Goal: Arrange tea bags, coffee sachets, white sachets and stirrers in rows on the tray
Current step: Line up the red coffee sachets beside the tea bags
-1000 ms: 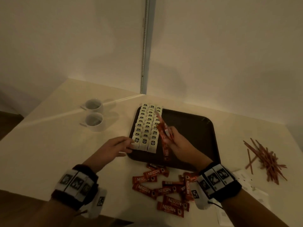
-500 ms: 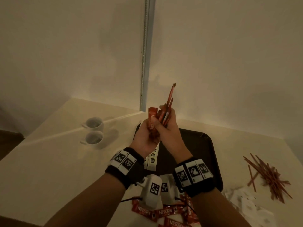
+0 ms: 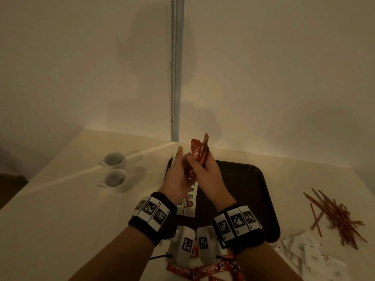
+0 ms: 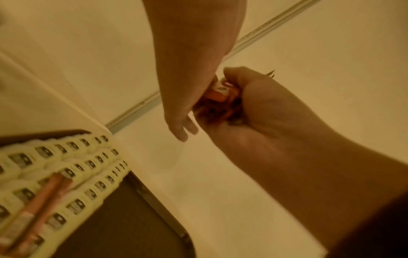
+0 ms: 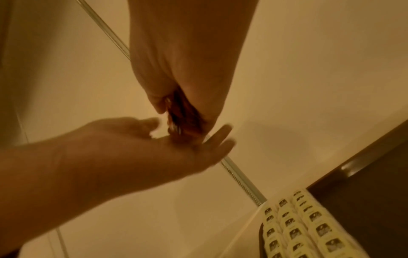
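My right hand [image 3: 206, 169] grips a bundle of red coffee sachets [image 3: 199, 152] upright above the dark tray [image 3: 245, 191]. My left hand [image 3: 178, 167] lies flat against the bundle's left side, fingers straight. In the right wrist view the left hand's palm [image 5: 194, 148] sits under the sachet ends [image 5: 176, 120]. Rows of white tea bags [image 4: 73, 172] fill the tray's left part, and two coffee sachets [image 4: 42, 199] lie across them. More coffee sachets [image 3: 205, 270] lie loose at the table's near edge.
Brown stirrers [image 3: 336, 216] lie in a heap right of the tray, with white sachets [image 3: 308, 254] in front of them. Two white cups [image 3: 114, 160] [image 3: 115, 178] stand left of the tray. Walls meet in a corner close behind the table.
Both hands have risen from the tray. The left hand left the tea bag rows and came against the bundle. The sachets that jutted high half a second ago now stand nearly level.
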Available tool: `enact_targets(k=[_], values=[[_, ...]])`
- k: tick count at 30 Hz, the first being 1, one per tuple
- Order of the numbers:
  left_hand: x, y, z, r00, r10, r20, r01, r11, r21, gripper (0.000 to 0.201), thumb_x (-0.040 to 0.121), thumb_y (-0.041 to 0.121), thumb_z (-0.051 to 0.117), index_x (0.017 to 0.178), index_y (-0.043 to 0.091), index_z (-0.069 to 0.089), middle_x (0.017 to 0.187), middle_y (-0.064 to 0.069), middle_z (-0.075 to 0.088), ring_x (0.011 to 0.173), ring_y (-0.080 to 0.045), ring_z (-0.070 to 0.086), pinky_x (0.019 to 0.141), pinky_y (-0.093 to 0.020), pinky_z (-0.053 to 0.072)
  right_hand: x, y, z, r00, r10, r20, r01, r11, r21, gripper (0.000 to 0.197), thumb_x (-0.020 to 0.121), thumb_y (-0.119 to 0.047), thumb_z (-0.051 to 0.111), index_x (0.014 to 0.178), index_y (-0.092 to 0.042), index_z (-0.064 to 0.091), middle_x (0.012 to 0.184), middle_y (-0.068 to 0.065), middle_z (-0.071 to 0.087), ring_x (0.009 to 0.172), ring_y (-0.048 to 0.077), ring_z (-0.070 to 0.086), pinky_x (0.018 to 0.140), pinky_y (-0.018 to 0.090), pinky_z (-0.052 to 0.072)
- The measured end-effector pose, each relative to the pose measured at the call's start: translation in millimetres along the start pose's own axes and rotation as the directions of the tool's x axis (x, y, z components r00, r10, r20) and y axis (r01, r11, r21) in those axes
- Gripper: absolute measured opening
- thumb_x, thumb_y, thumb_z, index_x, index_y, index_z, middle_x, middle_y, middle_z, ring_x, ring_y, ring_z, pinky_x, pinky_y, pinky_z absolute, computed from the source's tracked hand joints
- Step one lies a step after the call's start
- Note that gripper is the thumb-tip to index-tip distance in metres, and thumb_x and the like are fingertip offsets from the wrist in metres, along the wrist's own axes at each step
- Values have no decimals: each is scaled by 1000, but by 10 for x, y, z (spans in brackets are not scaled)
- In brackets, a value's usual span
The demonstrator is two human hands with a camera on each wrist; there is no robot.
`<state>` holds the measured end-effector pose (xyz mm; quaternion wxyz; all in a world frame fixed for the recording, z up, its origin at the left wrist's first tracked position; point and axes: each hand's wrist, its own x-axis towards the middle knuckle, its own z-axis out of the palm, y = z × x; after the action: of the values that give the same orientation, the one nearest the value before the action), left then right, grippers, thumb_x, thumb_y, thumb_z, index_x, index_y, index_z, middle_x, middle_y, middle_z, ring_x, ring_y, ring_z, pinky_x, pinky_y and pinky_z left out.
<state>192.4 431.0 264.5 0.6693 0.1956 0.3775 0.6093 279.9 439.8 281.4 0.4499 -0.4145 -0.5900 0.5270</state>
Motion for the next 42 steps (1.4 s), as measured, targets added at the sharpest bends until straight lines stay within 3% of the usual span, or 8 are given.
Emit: enact_targets(k=[7,13,18,23,28,32,36,42], values=[[6,96,58,976,192,99,-216,882,419,25,82,9,68,106,7,65,112,-12,67,107,-18,64,94,-33,49,36,43,-122,975,-12,223,90,934,-345,32,83,2,60,114,-8,57,96,-3,63,87,7,63,77,15,50],[29,68,145,974,227,-22,-193,872,450,21,95,25,54,108,17,68,111,-3,69,105,-13,64,95,-31,49,90,5,-168,962,65,264,10,962,-272,67,73,0,74,130,-17,42,104,-12,60,97,0,60,73,7,48],[98,265,54,994,6,-111,12,987,159,24,97,23,50,110,6,59,101,-10,73,89,-23,71,81,-37,55,87,-9,-357,965,-1,261,103,921,-375,110,59,-25,88,141,-28,16,135,-2,26,127,12,34,99,25,41],[27,392,2,947,-321,-4,310,913,264,14,94,17,53,86,6,58,64,-4,62,54,-16,62,57,-31,55,147,-78,-420,835,-44,548,415,704,-576,138,44,-48,89,142,-49,-8,151,-18,-9,144,15,-3,116,42,11],[-46,331,42,922,-386,-12,376,891,254,17,93,18,51,88,7,63,69,-6,66,62,-16,65,56,-27,53,259,-88,-350,778,-13,628,439,726,-529,107,52,-30,87,140,-37,27,134,-9,26,124,17,37,103,40,43],[-69,350,-1,925,-379,-8,371,902,222,13,91,15,54,84,8,60,64,-3,62,57,-13,59,53,-25,52,303,-85,-347,767,-24,641,431,760,-487,110,49,-36,90,140,-35,29,130,-8,29,122,12,38,103,28,42],[-79,468,-260,966,-223,-130,241,960,142,13,81,14,65,90,11,56,60,2,57,46,-11,53,45,-25,49,388,22,-391,920,56,387,124,897,-425,88,63,-39,82,138,-31,36,134,-7,35,118,1,40,93,11,40],[-420,487,-999,938,-19,-346,86,980,178,9,83,15,64,87,18,57,63,5,55,46,-9,50,44,-23,46,353,956,-349,918,345,194,-69,622,-780,23,86,-24,66,103,-11,60,105,4,63,95,16,60,77,21,51]])
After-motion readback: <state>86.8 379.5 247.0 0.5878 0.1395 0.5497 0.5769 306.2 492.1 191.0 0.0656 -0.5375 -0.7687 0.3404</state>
